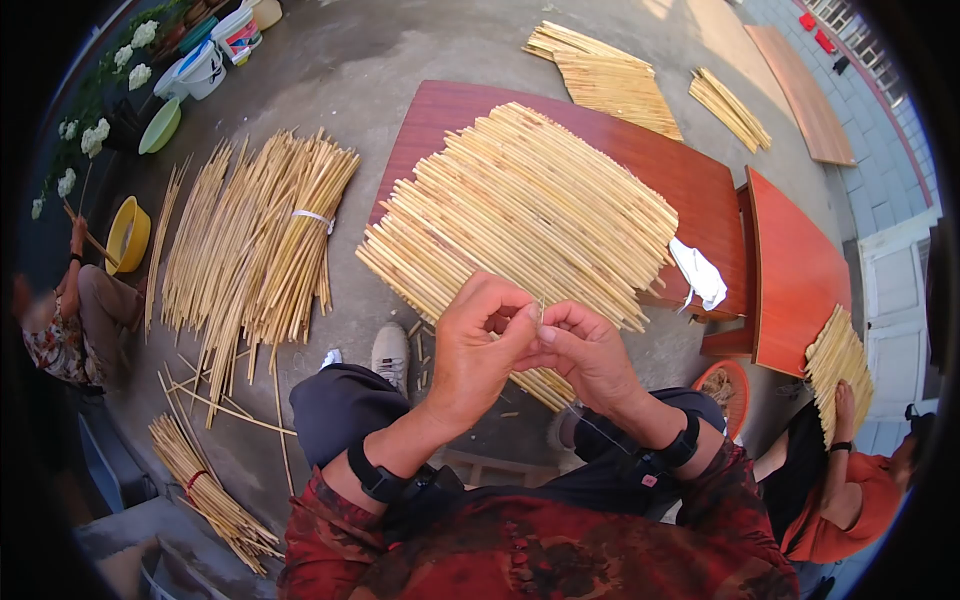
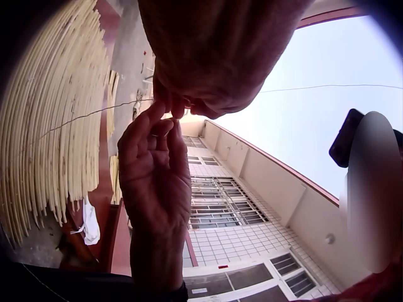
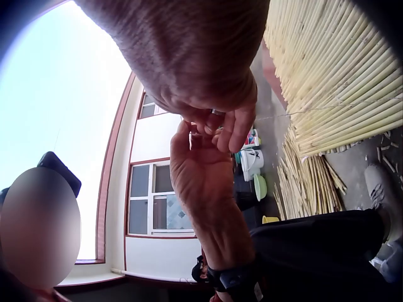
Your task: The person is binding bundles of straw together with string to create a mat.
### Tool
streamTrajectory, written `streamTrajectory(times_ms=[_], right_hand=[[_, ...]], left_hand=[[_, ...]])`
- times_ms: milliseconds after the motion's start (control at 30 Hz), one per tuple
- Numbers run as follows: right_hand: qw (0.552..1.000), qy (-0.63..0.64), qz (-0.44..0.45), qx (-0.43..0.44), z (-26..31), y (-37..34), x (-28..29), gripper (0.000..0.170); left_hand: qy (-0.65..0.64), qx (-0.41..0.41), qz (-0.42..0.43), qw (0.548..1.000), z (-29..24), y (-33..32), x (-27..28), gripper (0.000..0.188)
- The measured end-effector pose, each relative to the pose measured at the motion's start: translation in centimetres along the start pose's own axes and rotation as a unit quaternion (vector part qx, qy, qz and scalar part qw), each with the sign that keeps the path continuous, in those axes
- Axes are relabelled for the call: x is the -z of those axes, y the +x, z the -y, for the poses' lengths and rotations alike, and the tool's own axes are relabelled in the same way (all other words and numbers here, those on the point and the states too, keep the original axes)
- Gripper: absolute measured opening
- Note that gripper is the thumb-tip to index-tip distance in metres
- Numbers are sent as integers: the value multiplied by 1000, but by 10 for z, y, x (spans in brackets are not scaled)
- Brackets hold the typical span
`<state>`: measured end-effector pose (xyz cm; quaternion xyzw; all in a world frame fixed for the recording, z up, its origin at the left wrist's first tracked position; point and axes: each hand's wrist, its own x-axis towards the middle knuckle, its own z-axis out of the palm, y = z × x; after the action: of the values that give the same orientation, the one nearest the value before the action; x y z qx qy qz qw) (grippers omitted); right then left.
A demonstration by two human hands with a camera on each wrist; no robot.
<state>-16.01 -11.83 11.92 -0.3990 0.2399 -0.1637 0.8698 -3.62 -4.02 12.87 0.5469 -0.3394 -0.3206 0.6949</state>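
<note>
Both hands meet fingertip to fingertip over the near edge of a mat of pale reed stalks [image 1: 530,200]. My left hand [image 1: 472,335] pinches a thin thread [image 2: 94,113] between thumb and forefinger. The right hand [image 1: 592,350] pinches the same thread close beside it. In the left wrist view, one length of thread crosses in front of the stalks, while another stretches off to the right against the sky. The stalks of the mat lie side by side on a dark red table [image 1: 425,120].
Loose stalks [image 1: 240,240] are heaped on the ground at left, with a tied bundle [image 1: 215,490] nearer. A white cloth [image 1: 698,273] hangs at the table's right edge. One person [image 1: 90,300] sits far left; another [image 1: 850,490] at right handles a smaller mat [image 1: 840,360].
</note>
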Motion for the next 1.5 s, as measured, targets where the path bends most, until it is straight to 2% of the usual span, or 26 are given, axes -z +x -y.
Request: streamTrajectory(times_ms=[300,400,700,767,867,1500], right_hand=[[1000,-16,-9,19,-1,0,-2,12],[999,-25,15,23,1,2,-3,12],[998,-31,45,2,0,7,-4,13],[999,-17,41,-5,1,7,-4,14],[999,-22,41,0,2,6,-4,14],[998,-33,47,-2,1,6,-5,14]], left_hand=[[3,-6,16,1000,2,-2,2,7],[-6,13,6,1000,1,-2,4,4],[-21,18,-3,1000,2,-4,10,6],[-44,42,-3,998,-1,-4,8,6],[-29,14,-12,999,3,-3,7,6],[-35,28,-2,999,4,-2,10,5]])
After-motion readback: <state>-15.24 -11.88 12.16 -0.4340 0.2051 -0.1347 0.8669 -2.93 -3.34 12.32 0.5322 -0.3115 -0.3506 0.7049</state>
